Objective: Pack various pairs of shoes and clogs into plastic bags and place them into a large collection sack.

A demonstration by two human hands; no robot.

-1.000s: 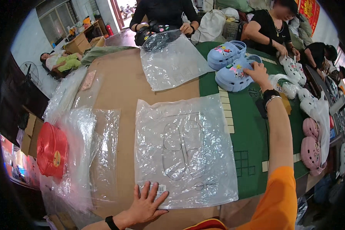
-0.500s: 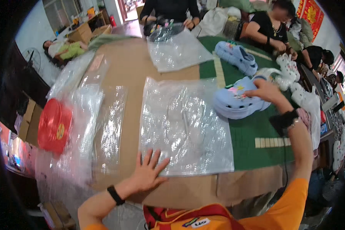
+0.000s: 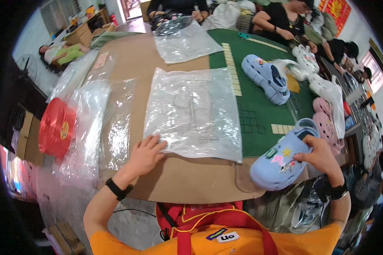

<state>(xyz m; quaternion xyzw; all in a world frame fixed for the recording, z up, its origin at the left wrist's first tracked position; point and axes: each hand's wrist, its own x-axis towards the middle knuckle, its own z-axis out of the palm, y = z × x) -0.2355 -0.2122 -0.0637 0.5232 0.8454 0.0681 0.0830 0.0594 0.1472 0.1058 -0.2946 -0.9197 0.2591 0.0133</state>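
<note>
A light blue clog (image 3: 273, 168) with star and other charms on its top is gripped by my right hand (image 3: 321, 156) at its side, near the table's right front edge. Its mate, another light blue clog (image 3: 266, 78), lies on the green mat (image 3: 253, 146) farther back. In front of me a clear plastic bag (image 3: 191, 114) with printed outlines is spread flat, overlapping the mat and brown cardboard. My left hand (image 3: 148, 151) rests with fingers stretched out on the bag's lower left corner.
A red ribbon roll (image 3: 57, 127) sits on stacked clear plastic bags (image 3: 91, 123) at the left. White clogs (image 3: 305, 59) and pink clogs (image 3: 324, 119) line the right edge. Across the table, a person handles a dark item above a plastic bag (image 3: 185, 46); another person (image 3: 281, 25) works at the far right.
My right hand has brought the clog toward me, off the mat to the near right edge. The other clog shows turned slightly. My left hand still lies on the bag's corner.
</note>
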